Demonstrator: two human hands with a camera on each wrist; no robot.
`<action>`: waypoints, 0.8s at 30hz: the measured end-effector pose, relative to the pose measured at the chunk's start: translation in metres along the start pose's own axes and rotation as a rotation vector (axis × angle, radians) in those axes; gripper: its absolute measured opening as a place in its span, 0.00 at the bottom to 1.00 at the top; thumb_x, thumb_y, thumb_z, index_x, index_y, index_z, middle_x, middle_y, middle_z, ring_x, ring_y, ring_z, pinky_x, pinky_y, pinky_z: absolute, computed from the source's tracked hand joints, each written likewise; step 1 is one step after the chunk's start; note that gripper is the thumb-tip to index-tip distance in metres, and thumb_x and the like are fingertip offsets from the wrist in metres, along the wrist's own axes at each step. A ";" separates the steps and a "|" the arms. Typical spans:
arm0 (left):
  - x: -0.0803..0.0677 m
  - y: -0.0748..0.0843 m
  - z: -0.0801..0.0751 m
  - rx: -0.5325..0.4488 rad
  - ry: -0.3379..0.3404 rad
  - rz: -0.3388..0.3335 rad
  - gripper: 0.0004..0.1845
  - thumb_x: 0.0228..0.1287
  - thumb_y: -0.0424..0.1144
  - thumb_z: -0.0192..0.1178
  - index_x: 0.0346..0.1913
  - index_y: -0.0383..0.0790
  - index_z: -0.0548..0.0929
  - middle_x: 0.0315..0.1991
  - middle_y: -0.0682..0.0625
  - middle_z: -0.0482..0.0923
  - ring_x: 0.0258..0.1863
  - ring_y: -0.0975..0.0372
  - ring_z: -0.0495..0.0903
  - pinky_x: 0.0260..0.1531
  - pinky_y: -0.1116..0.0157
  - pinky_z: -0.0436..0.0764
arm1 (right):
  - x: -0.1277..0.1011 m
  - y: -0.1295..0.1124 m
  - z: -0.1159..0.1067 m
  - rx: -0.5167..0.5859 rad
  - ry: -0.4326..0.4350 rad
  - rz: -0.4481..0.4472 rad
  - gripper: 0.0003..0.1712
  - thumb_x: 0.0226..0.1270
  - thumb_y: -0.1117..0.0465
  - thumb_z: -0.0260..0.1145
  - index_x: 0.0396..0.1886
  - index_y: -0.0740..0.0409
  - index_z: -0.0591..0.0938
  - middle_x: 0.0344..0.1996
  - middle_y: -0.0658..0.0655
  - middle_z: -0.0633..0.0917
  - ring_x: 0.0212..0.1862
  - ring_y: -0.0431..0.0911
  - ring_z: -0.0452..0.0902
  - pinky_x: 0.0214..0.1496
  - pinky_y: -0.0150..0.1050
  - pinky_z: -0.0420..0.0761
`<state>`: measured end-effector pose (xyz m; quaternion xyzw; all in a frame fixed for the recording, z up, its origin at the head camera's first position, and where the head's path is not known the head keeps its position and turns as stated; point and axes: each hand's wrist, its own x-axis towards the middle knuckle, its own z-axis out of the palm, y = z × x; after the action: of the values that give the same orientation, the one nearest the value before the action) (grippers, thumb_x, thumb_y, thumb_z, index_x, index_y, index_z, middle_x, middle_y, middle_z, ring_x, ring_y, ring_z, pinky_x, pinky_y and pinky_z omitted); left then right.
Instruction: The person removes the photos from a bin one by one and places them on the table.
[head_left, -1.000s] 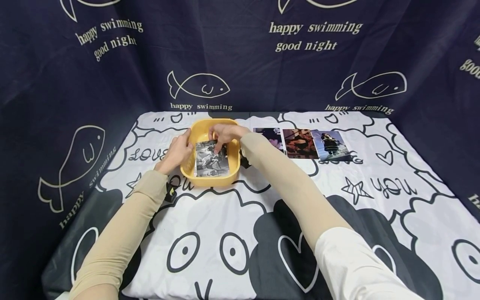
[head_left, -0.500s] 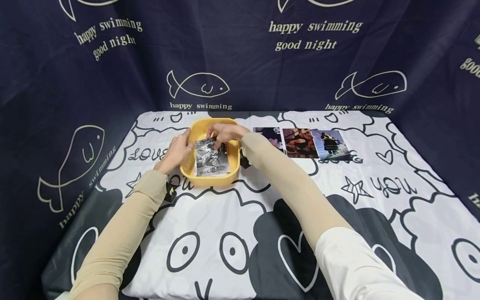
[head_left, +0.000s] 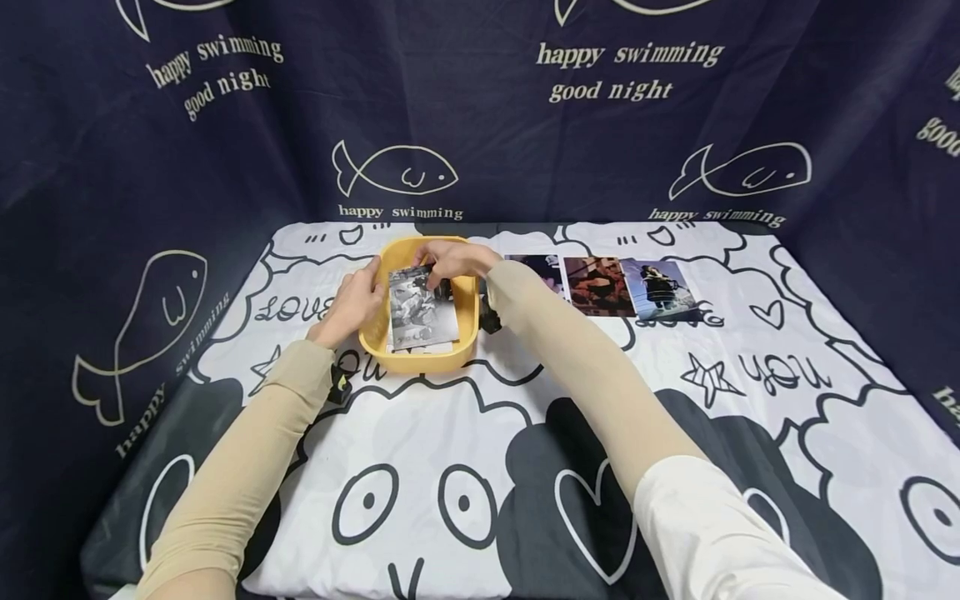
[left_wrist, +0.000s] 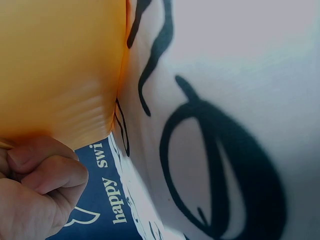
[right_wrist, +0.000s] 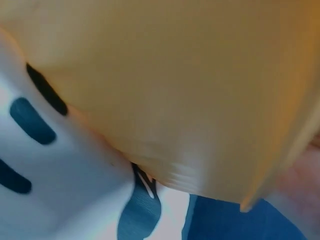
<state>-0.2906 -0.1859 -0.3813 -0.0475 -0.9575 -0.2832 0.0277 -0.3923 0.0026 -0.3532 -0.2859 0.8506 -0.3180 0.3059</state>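
In the head view a yellow plastic basin (head_left: 423,363) stands at the back left of the table. My left hand (head_left: 352,305) grips its left rim, and the left wrist view shows curled fingers (left_wrist: 55,172) against the basin's outer wall. Inside, my right hand (head_left: 456,260) pinches the top edge of a black-and-white photo print (head_left: 420,310), which is slightly tilted. White edges of other prints (head_left: 444,347) show beneath it. The basin wall (right_wrist: 165,100) fills most of the right wrist view; only a blurred bit of the hand appears there.
To the basin's right lie three colour photo prints in a row: a dark one with pink (head_left: 553,285) partly behind my forearm, a reddish-brown one (head_left: 598,287) and a blue one (head_left: 663,290). A white cartoon-patterned cloth (head_left: 420,433) covers the table. A navy curtain (head_left: 525,150) hangs behind.
The black-and-white print has shifted upward and tilted, uncovering white edges below it. My right hand has barely moved, and my left hand stays at the basin's rim.
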 end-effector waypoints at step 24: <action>0.000 0.001 -0.001 -0.017 -0.010 -0.018 0.35 0.66 0.31 0.44 0.75 0.33 0.48 0.68 0.29 0.62 0.37 0.46 0.79 0.40 0.56 0.80 | -0.059 0.004 -0.062 0.180 0.154 -0.050 0.30 0.58 0.72 0.66 0.61 0.58 0.70 0.63 0.55 0.70 0.67 0.47 0.63 0.73 0.42 0.64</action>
<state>-0.2900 -0.1858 -0.3805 -0.0408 -0.9556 -0.2913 0.0199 -0.3991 0.0676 -0.2978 -0.2530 0.8323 -0.4215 0.2560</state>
